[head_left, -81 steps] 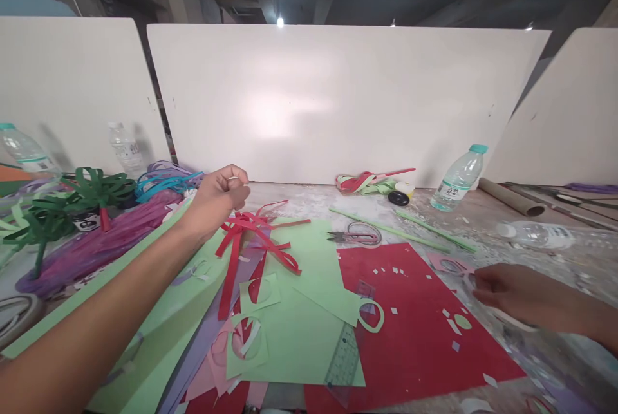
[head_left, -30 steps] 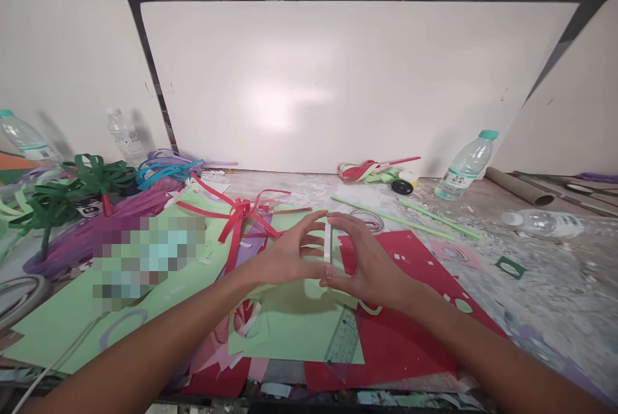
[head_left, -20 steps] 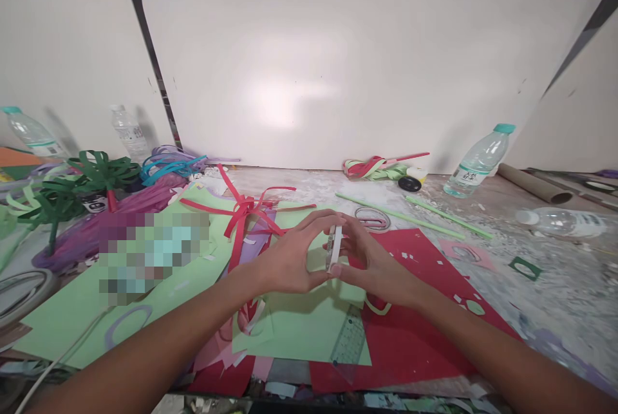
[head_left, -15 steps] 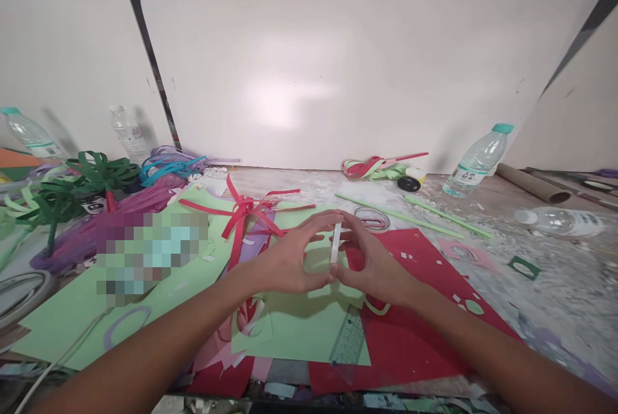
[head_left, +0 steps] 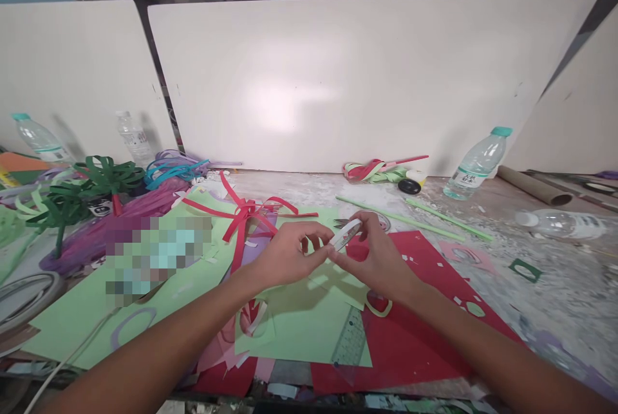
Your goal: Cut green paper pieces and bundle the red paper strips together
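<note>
Both hands meet mid-table, taken as dial centre; 12 is away from the person. Left hand: fingers curled, thumb and forefinger nearly closed at the near edge of a white tape roll; whether they pinch it cannot be told. Right hand: half open, thumb below and fingers above, holding the roll.

Roll position: between the hands, lifted above the sheets, rim seen at a slant, long axis from 8 to 2 o'clock. Right hand nearer; it spans the roll, whereas the left reaches only its 8 o'clock end.

Counts, outward: one roll; one pair of thread snips just past it at 11, partly hidden; one clear ruler at 6; one large red sheet at 4; one red ribbon bow at 9–10; two light-green sticks at 2. Four plastic bottles: two at 10, one leaning at 2, one lying at 3. One cardboard tube, 2–3 o'clock. Pixelated patch at 9: contents unreadable.
</note>
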Demonstrator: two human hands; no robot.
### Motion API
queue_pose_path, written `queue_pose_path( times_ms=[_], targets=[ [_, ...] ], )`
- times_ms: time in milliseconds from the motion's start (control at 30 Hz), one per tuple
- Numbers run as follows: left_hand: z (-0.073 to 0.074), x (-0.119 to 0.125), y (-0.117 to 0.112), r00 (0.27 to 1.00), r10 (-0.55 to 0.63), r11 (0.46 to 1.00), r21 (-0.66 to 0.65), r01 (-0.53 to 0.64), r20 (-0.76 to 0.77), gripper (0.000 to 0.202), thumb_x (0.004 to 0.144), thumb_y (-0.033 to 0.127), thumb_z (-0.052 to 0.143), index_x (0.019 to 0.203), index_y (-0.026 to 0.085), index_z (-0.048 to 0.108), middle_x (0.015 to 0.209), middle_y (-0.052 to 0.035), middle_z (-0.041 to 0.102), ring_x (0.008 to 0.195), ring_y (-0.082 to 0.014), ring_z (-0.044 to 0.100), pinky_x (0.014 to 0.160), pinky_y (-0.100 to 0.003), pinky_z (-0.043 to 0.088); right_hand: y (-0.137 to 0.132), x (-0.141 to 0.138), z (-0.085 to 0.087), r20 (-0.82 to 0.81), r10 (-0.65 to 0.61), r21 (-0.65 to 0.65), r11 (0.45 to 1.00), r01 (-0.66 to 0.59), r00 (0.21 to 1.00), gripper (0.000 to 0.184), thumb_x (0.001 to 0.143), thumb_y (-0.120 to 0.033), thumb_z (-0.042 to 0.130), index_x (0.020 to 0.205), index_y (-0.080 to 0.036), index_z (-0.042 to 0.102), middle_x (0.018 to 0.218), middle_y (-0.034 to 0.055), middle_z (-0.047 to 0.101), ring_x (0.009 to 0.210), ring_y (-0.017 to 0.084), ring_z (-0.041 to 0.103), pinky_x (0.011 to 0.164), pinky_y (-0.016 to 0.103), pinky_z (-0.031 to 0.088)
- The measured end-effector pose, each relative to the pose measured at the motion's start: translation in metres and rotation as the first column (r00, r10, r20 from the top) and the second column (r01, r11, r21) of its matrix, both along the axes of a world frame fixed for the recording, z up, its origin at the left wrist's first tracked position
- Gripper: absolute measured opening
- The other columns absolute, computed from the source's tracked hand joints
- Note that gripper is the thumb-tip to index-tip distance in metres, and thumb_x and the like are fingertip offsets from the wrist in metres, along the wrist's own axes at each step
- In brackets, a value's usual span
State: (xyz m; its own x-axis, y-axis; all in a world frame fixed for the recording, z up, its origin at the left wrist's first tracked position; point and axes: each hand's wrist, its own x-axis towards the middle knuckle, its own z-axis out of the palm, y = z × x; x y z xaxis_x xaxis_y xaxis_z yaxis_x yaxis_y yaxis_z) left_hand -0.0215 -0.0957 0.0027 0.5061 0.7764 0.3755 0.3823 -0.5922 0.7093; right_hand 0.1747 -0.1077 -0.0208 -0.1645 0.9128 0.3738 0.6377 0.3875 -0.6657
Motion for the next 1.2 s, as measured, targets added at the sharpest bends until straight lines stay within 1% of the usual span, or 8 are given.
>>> queue_pose_path(
  times_ms=[100,233,367,500,667,867,1000,1200],
  targets=[
    [0.004,-0.004,0.003,0.998,0.030,0.987,0.162,-0.021,-0.055,0.020,0.085,0.024,0.052,0.094,0.018,0.069,0.084,-0.0038,0.070,0.066,-0.0131,0.059,0.055,-0.023,0.045,0.003,0.004,0.003,0.059,0.084,0.072,0.993,-0.089,0.995,0.027,0.088,-0.048,0.049,0.086,-0.022,0.046,0.077,0.0029,0.052,0.071,0.019,0.050,0.061,0.031,0.040],
    [0.003,-0.010,0.009,0.995,0.062,0.970,0.240,-0.040,-0.084,0.025,0.089,0.026,0.048,0.102,0.021,0.069,0.097,-0.0054,0.072,0.077,-0.0162,0.064,0.060,-0.024,0.049,0.000,0.003,0.008,0.114,0.177,0.110,0.976,-0.190,0.978,0.036,0.095,-0.040,0.036,0.064,-0.021,0.032,0.060,-0.0019,0.038,0.058,0.015,0.038,0.053,0.028,0.029],
    [0.000,-0.013,0.011,0.990,0.078,0.953,0.302,-0.039,-0.118,0.024,0.089,0.023,0.048,0.102,0.024,0.069,0.096,-0.0029,0.072,0.079,-0.0159,0.064,0.063,-0.025,0.049,-0.006,-0.001,0.011,0.106,0.249,0.070,0.964,-0.257,0.963,0.039,0.095,-0.041,0.038,0.063,-0.021,0.028,0.059,-0.0032,0.033,0.056,0.014,0.033,0.051,0.027,0.025],
    [0.001,-0.012,0.010,0.995,0.033,0.966,0.259,-0.007,-0.094,0.023,0.087,0.017,0.049,0.099,0.022,0.068,0.100,-0.0025,0.071,0.084,-0.0155,0.065,0.062,-0.022,0.050,-0.010,-0.003,0.012,0.015,0.348,-0.088,0.934,-0.345,0.938,0.039,0.096,-0.042,0.032,0.064,-0.020,0.038,0.061,-0.0025,0.037,0.057,0.013,0.037,0.052,0.026,0.027],
    [0.004,-0.010,0.008,0.999,-0.043,0.993,0.113,0.043,0.003,0.018,0.084,0.020,0.054,0.095,0.018,0.068,0.100,-0.0053,0.070,0.087,-0.0159,0.065,0.073,-0.024,0.055,-0.012,-0.009,0.006,0.011,0.358,-0.146,0.924,-0.353,0.933,0.039,0.094,-0.042,0.038,0.062,-0.020,0.031,0.060,-0.0044,0.027,0.054,0.011,0.028,0.050,0.025,0.022],
    [0.003,-0.013,0.013,0.997,-0.034,0.993,-0.111,0.041,0.072,0.018,0.083,0.029,0.057,0.088,0.016,0.069,0.094,-0.0065,0.072,0.082,-0.0164,0.067,0.073,-0.027,0.057,-0.013,-0.010,0.003,0.091,0.401,-0.116,0.913,-0.390,0.912,0.038,0.094,-0.038,0.039,0.061,-0.020,0.032,0.060,-0.0035,0.031,0.056,0.012,0.031,0.051,0.025,0.024],
    [0.002,-0.013,0.013,0.999,-0.031,0.999,-0.013,0.031,0.026,0.018,0.084,0.025,0.054,0.088,0.018,0.070,0.094,-0.0057,0.072,0.087,-0.0177,0.067,0.074,-0.027,0.056,-0.012,-0.010,0.002,0.116,0.393,-0.091,0.919,-0.385,0.912,0.037,0.093,-0.035,0.041,0.060,-0.019,0.033,0.059,-0.0035,0.033,0.056,0.012,0.032,0.051,0.026,0.025],
    [0.002,-0.011,0.010,0.997,0.004,0.971,0.238,0.013,-0.072,0.020,0.085,0.022,0.052,0.091,0.021,0.071,0.096,-0.0027,0.073,0.098,-0.0200,0.065,0.090,-0.034,0.050,-0.011,-0.011,0.000,0.119,0.375,-0.104,0.925,-0.364,0.919,0.037,0.093,-0.034,0.041,0.060,-0.019,0.032,0.059,-0.0039,0.031,0.056,0.012,0.031,0.050,0.025,0.024]
  ],
)
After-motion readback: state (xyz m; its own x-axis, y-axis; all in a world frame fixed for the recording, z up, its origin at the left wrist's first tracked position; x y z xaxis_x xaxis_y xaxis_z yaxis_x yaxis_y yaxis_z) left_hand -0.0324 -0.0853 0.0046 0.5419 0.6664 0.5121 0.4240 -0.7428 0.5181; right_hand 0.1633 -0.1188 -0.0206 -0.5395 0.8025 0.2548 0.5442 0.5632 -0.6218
